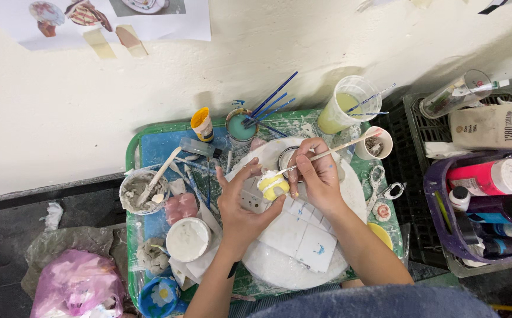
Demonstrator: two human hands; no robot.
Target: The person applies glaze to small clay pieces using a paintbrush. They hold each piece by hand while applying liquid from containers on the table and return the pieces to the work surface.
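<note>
Left hand (241, 206) cups a small yellow-and-white clay piece (272, 186) over the round white turntable (279, 265), fingers closed around its lower side. Right hand (316, 179) pinches a thin pale-handled paintbrush (332, 152), tip touching the top of the piece.

Containers, on the green plastic tray (131, 154):
- Clear plastic cup (346, 105), pale yellow-green water, blue-handled brushes standing in it.
- Small round teal-filled jar (241, 126), several blue brushes leaning out.
- Grey-crusted bowl (143, 189), grey paste and a pale stick.
- White round tub (188, 239), white contents.
- Small white cup (376, 143) by the brush end; contents dark, unclear.
- Orange-yellow paint tube (202, 123), lying beside the teal jar.

Right of the tray, a purple basket (438, 227) holds paint bottles, one pink with a white cap (488, 176).

Hard to read: the metal-rimmed dish (286, 156) behind the right hand is mostly covered. White tiles (303, 232) sit partly under both wrists. The pink plastic bag (78, 284) is cut off at the lower edge.
</note>
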